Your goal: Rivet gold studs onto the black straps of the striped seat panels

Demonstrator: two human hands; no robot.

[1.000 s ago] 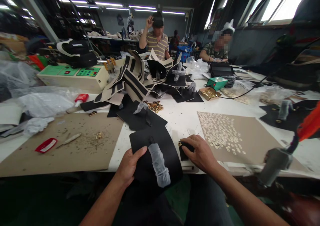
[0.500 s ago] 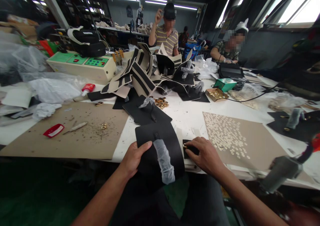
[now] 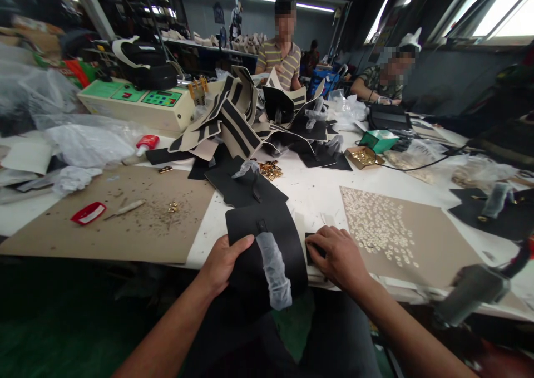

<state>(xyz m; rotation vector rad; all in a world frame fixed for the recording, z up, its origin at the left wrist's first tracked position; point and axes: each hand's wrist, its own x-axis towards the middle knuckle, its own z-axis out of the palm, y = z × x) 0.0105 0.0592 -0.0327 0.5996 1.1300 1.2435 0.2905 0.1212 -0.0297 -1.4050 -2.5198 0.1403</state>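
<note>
My left hand (image 3: 223,261) grips the left edge of a black leather panel (image 3: 244,266), thumb on top and fingers underneath. Attached to this panel is a strap handle wrapped in clear plastic (image 3: 274,272), with a small dark slotted fitting (image 3: 261,225) at its upper end. My right hand (image 3: 336,255) rests at the table's front edge, fingers bent and closed over a small black pad (image 3: 309,253). Whatever its fingertips hold is hidden. Just beyond the held panel lies another black panel (image 3: 240,183) with a handle.
Gold metal fittings (image 3: 270,170) lie in a pile behind the panels. Small rings cover a cardboard sheet (image 3: 442,239) at right. The left cardboard (image 3: 45,239) carries an awl (image 3: 129,208) and a red dish (image 3: 88,213). Striped panels (image 3: 237,127) are heaped ahead; two people work beyond.
The gold fitting that showed at my right fingertips on the black pad is out of sight now. My left hand keeps its hold. The person opposite has lowered a raised hand.
</note>
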